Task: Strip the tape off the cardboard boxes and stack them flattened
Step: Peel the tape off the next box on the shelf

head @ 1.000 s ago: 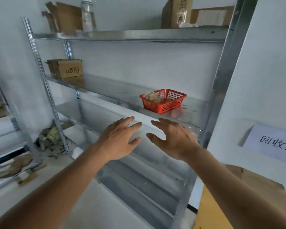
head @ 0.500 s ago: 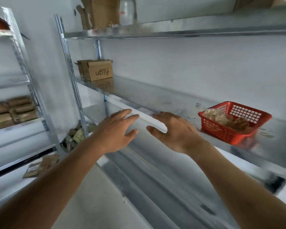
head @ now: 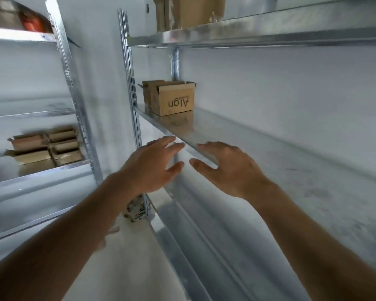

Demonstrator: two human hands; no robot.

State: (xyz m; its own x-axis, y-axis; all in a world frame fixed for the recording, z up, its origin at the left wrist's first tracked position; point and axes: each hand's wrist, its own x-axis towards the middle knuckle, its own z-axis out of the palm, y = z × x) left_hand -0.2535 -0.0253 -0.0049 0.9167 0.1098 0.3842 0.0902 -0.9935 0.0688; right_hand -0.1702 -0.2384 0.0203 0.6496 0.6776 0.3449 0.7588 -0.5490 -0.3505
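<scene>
Hands, left hand [head: 149,168] and right hand [head: 226,168], spread and holding nothing, reach toward cardboard box [head: 172,98] on metal shelf [head: 226,131]

- Open brown cardboard box printed "Algn" upside down [head: 174,98]: on the middle galvanised steel shelf [head: 237,135], at its far left end, against the back wall.
- Tall brown cardboard box [head: 189,11]: on the shelf above.
- Stacked flattened brown boxes [head: 46,146]: on the left-hand rack.
- Both hands: before the middle shelf's front edge, well short of the printed box.
</scene>
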